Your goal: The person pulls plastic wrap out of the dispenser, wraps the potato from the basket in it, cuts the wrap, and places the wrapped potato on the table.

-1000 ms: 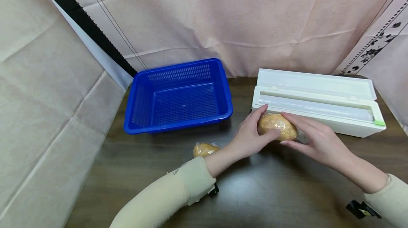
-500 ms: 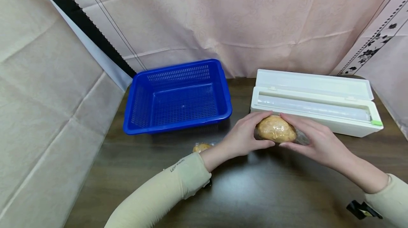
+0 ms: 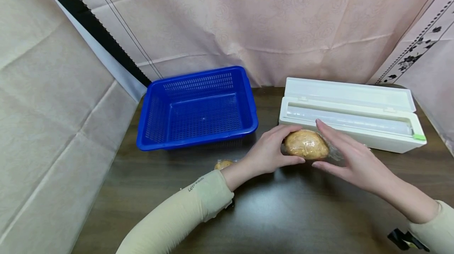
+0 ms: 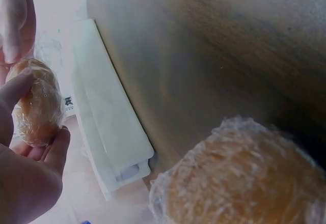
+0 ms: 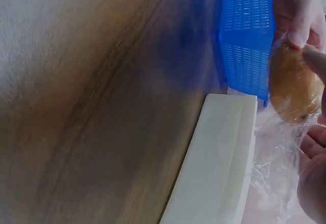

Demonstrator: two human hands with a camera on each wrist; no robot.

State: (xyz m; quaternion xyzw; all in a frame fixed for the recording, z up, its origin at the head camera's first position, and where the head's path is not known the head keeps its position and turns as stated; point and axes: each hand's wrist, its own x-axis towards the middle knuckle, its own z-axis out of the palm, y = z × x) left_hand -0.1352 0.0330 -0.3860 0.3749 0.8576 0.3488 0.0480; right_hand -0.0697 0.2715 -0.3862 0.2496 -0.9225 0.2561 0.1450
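Note:
A potato (image 3: 306, 144) wrapped in cling film is held above the table, in front of the white dispenser box. My left hand (image 3: 267, 153) grips its left end, thumb on the near side and fingers on the far side. Around the right end my right hand (image 3: 358, 159) is spread, its thumb and fingers apart and fairly straight. Loose cling film (image 5: 275, 168) trails from the potato towards that hand. A second wrapped potato (image 4: 244, 183) lies on the table beneath my left forearm, which partly hides it in the head view.
The white cling film box (image 3: 354, 127) stands at the back right with its lid up and a film roll (image 3: 347, 120) inside. An empty blue basket (image 3: 196, 108) sits at the back left. Cloth curtains (image 3: 248, 25) hang behind the table (image 3: 142, 198).
My left hand has shifted its grip, its thumb coming off the potato's front to the near side. My right hand has spread its fingers and drawn slightly right from the potato.

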